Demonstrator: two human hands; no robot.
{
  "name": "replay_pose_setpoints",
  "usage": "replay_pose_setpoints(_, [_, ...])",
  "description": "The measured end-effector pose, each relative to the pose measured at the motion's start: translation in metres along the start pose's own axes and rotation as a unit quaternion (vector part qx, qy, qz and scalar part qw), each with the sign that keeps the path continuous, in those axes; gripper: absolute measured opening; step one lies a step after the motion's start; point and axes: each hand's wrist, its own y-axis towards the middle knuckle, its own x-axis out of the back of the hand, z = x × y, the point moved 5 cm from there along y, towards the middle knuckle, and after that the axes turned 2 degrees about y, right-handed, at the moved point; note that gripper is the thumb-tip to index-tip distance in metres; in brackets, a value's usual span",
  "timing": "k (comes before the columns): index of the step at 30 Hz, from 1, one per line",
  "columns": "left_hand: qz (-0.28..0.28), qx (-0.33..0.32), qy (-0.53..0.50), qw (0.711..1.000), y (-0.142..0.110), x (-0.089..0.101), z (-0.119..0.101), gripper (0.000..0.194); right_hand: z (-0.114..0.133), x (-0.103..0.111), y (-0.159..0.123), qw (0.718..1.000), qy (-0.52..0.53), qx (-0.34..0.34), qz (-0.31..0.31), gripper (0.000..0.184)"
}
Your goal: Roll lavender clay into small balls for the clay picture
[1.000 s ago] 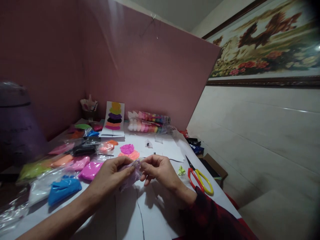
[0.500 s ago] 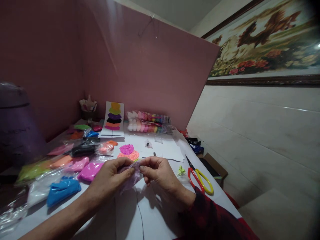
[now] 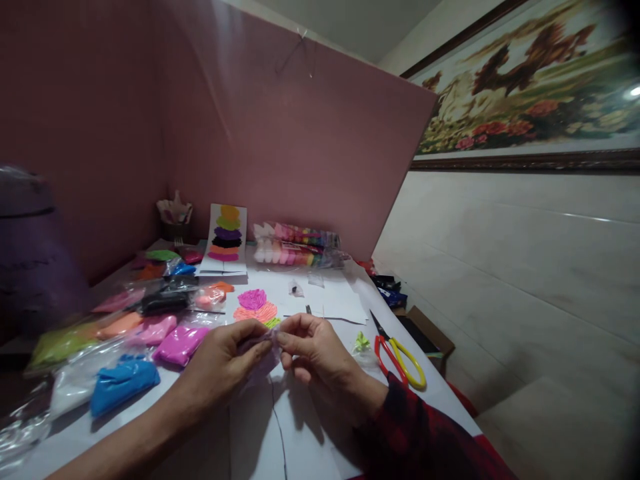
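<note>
My left hand (image 3: 225,363) and my right hand (image 3: 315,353) meet over the white paper (image 3: 300,427), both pinching a small clear plastic bag of light purple clay (image 3: 261,353) between thumbs and fingers. Just beyond my fingers lies a flat clay piece (image 3: 255,307) with a magenta top, orange layers and a green edge. Red and yellow scissors (image 3: 400,353) lie to the right of my right hand, next to a small green clay scrap (image 3: 361,343).
Bags of clay lie along the left: blue (image 3: 123,381), pink (image 3: 177,341), black (image 3: 163,303), green (image 3: 57,343). A card with stacked colours (image 3: 227,240) and a pack of clay sticks (image 3: 295,247) stand by the pink board (image 3: 300,147). The table edge drops off at the right.
Both hands have drifted slightly down and toward me, still pinching the purple bag. The fingertips have closed nearer together.
</note>
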Motion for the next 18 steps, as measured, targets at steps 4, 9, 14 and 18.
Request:
replay_pose_setpoints(4, [-0.003,-0.008,0.004,1.0,-0.0009,-0.0008,-0.0008,0.033,-0.0007,-0.002,-0.0006,1.0,0.012,0.001,0.007,0.036])
replay_pose_setpoints(9, [-0.011,-0.021,0.008,1.0,-0.001,-0.0006,-0.002,0.032,0.0007,-0.0045,-0.0024,1.0,0.018,0.005,0.005,0.033])
replay_pose_setpoints(14, [-0.011,-0.021,0.02,1.0,0.0004,-0.0017,0.0037,0.032,-0.0001,-0.0009,-0.0009,0.999,-0.034,0.002,-0.003,0.034])
replay_pose_setpoints(18, [-0.024,-0.028,-0.007,0.999,0.0019,-0.0011,0.0074,0.027,-0.0023,0.0018,0.0014,0.999,-0.052,0.003,0.006,0.035])
